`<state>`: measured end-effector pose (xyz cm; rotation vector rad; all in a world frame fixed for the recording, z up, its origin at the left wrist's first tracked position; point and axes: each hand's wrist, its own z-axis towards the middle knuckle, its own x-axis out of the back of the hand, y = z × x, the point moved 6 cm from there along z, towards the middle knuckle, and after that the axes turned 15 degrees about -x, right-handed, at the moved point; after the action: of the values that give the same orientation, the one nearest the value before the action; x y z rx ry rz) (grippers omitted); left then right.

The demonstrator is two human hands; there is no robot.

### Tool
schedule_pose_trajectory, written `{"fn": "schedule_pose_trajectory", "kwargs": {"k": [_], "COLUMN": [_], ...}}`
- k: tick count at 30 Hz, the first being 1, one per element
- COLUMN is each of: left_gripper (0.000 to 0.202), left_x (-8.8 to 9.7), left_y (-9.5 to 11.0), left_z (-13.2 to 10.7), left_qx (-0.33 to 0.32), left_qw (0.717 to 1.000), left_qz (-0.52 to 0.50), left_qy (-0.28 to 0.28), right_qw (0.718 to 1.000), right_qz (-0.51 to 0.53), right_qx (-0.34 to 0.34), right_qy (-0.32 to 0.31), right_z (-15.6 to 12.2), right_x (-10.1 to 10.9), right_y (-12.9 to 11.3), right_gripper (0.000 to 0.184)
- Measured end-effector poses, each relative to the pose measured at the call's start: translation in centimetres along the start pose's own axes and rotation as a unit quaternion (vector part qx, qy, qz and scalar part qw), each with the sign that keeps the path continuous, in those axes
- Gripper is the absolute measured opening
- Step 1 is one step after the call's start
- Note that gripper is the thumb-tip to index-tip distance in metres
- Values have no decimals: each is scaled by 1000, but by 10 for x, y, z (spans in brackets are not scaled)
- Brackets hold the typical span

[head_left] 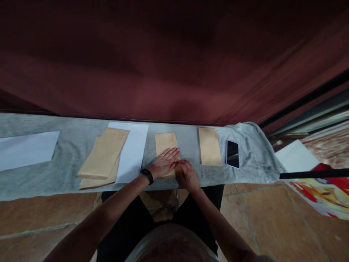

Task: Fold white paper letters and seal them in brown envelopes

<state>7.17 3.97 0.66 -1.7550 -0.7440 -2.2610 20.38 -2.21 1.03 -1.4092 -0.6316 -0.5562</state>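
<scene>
A brown paper envelope (165, 140) with small red print near its top lies directly before me on the grey cloth. My left hand (165, 161), a dark watch on its wrist, rests flat across the envelope's middle with the fingers stretched out. At the envelope's lower right edge, my right hand (188, 175) is closed, its fingertips pinching the paper close to my left thumb. The lower part of the envelope is partly hidden by both hands.
To the left, a stack of brown envelopes (106, 153) overlaps white paper sheets (135, 145); more white paper (29, 149) lies farther left. On the right are another brown envelope (209, 145) and a phone (232, 154). A dark red curtain (163, 83) borders the far edge of the cloth (188, 134).
</scene>
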Motion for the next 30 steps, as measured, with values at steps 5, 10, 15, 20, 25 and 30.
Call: {"fn": "schedule_pose_trajectory", "kwargs": {"k": [5, 10, 15, 20, 25, 30], "left_gripper": [55, 49, 51, 61, 65, 65], "left_x": [-1, -12, -14, -8, -8, -12], "left_y": [26, 41, 47, 59, 64, 62], "left_z": [-19, -37, -47, -48, -50, -53], "left_qx": [-19, -31, -25, -67, -67, -71], "left_qw": [1000, 999, 997, 994, 994, 995], "left_qz": [-17, -42, -70, -75, -66, -53], "left_qy": [-3, -5, -12, -38, -54, -37], "right_qw": [998, 995, 970, 970, 980, 969], "right_qz": [46, 2, -100, -140, -134, -142], "right_qx": [-47, 45, 144, 132, 102, 141], "right_qy": [5, -94, -166, -146, -108, -145], "right_z": [15, 51, 83, 116, 125, 101], "right_x": [9, -10, -46, -58, -61, -58], "right_y": [1, -25, -37, -34, -37, -35], "right_gripper": [41, 43, 43, 47, 47, 48]}}
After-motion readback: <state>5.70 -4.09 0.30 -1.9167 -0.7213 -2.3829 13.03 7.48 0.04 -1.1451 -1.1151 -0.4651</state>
